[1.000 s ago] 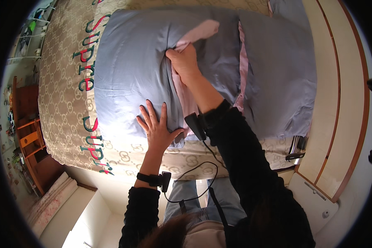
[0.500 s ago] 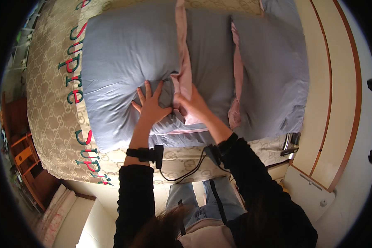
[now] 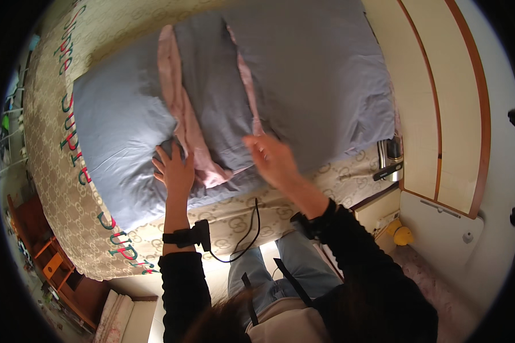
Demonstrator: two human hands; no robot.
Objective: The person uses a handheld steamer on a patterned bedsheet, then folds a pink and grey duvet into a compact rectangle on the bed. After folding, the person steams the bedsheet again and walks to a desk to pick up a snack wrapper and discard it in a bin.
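A grey-blue quilt (image 3: 126,114) with pink showing along its folds lies folded on the bed. My left hand (image 3: 177,172) rests on the quilt's left part with its fingers spread, pressing a dent beside a pink strip (image 3: 186,117). Over the quilt's near edge hovers my right hand (image 3: 273,163), close to the lower end of a second pink fold (image 3: 248,83). Its fingers look bent but are blurred by motion, and nothing shows clearly in them.
Beneath the quilt is a patterned beige bedcover (image 3: 63,200). A metal-and-black object (image 3: 389,160) stands by the cream headboard (image 3: 409,103). A yellow item (image 3: 399,232) sits near a white cabinet (image 3: 440,223). Brown wooden furniture (image 3: 57,260) is at the lower left. A black cable (image 3: 256,228) hangs from my left wrist strap.
My right hand has left the pink strip and moved right and nearer to me. My left hand stays spread on the quilt. The view has turned, shifting the quilt leftward.
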